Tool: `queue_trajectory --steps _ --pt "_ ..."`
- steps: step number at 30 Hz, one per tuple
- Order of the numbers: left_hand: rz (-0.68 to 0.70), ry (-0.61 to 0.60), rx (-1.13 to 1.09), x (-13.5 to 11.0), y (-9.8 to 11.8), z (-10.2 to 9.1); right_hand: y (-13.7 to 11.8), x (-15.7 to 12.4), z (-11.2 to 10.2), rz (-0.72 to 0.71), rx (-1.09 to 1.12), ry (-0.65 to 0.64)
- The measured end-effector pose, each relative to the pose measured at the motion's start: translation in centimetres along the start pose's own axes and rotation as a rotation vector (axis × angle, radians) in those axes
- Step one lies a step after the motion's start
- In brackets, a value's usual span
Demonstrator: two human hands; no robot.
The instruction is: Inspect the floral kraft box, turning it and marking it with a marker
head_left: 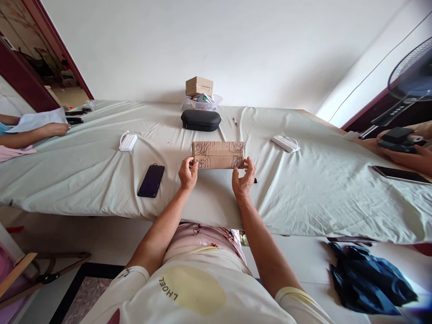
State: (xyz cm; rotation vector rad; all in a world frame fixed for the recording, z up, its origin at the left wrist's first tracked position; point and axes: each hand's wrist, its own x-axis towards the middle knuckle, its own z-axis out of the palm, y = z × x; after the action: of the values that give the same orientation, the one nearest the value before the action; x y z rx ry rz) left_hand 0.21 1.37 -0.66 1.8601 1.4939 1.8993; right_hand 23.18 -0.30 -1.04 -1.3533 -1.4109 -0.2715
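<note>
The sheet-covered table (303, 189) carries a phone (151, 180), a black case (200, 120) and a cardboard box (218, 155).

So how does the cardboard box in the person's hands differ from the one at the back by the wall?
The flat box is long and low; the back box is nearer a cube. The flat box bears dark scribbles; the back box looks plain. The flat box lies on the sheet, held by left hand and right hand; the back box tops a clear tub. Both are brown cardboard.
</note>
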Motion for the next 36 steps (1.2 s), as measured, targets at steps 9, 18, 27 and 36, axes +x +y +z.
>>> queue_trajectory --steps 9,18,27,36 --pt "0.221 0.023 0.085 -0.2 0.4 0.0 -1.1 0.7 -0.7 -0.120 0.112 0.228" --pt "0.241 -0.044 0.292 -0.5 1.3 0.1 -1.6 0.3 -0.8 -0.158 -0.058 0.157" --pt "0.347 -0.209 0.413 -0.9 2.9 0.3 -2.6 0.0 -0.2 -0.141 -0.210 0.021" --pt "0.222 -0.267 0.288 -0.2 2.7 1.3 -5.3 0.4 -0.6 -0.064 -0.362 -0.310"
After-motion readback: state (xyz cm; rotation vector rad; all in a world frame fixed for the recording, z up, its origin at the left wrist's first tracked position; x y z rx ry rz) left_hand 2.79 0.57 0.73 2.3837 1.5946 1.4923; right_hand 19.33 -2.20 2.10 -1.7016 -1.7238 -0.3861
